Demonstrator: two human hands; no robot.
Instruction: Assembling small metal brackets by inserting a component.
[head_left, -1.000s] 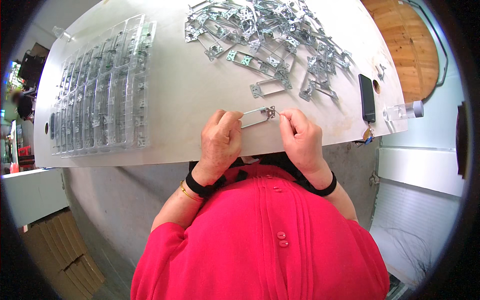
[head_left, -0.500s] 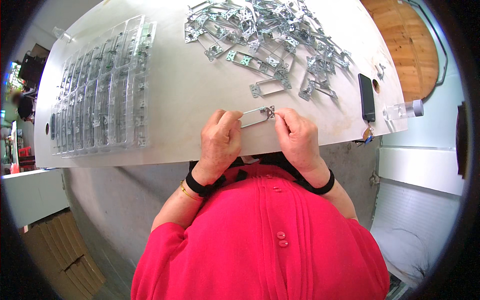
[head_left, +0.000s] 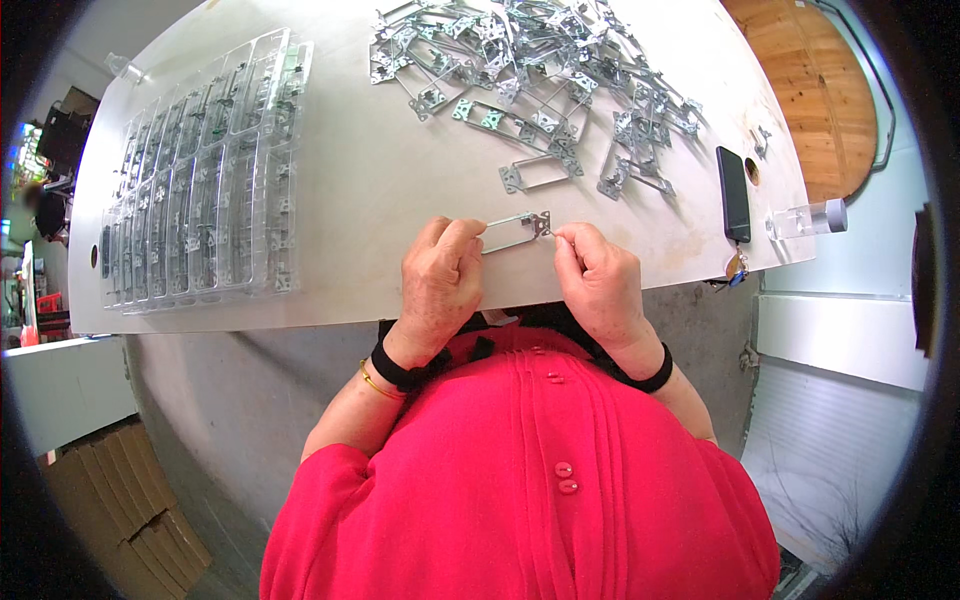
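Pinched between thumb and fingers, the left end of a silvery openwork metal bracket sits in the left hand of a person seen from a camera on the head. Its two slim rails run to the right, ending in a darker plate pierced with holes. At that plate, the right hand is closed, thumb tip against forefinger; whether something small lies between those fingertips cannot be told.

This bracket, the landmark for everything else, is held above the near part of a white table. Just beyond it lies one similar loose bracket, and farther beyond spreads a tangled heap of metal brackets. Well to its left are clear plastic compartment trays, filled with rows of metal parts. To its right, a black smartphone lies near the table's edge, with a clear bottle with a grey cap on its side farther right. Beyond the phone, to the bracket's upper right, are a few small metal pieces.

Nearer than the bracket, black bands circle both wrists, a gold-coloured bangle sits below the left one, and a bright red buttoned top fills the foreground.
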